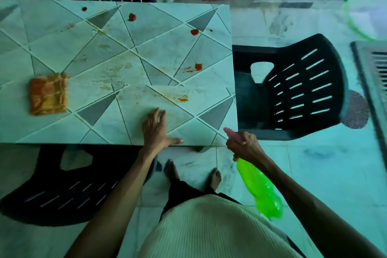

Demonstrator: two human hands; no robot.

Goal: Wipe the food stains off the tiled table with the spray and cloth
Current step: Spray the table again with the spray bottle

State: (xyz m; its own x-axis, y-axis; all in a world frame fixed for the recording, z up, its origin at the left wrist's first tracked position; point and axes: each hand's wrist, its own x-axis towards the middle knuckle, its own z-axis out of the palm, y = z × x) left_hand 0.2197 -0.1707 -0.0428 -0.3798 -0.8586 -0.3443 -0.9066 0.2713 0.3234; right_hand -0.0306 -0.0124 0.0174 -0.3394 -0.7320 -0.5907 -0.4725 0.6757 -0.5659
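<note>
**Spray bottle poised at the table's near right corner**

A person is standing at the near edge of a pale tiled table (52, 130) patterned with grey triangles. The left hand (156, 130) is resting flat on the tabletop by that edge, fingers straight and slightly spread, thumb stretched along the rim. The right hand (244, 146) is curling its fingers round the neck of a bright green translucent plastic spray bottle (259, 188), its pink nozzle (229, 132) pointing over the near right corner. A folded orange cloth (48, 94) is lying untouched near the left edge. Red sauce blobs (132, 16) are sitting toward the far and right edges, and brownish smears (117, 73) are spreading across the middle. Wiping seems not yet begun. The next move probably calls for aiming the nozzle at the stains, then fetching the cloth.
</note>
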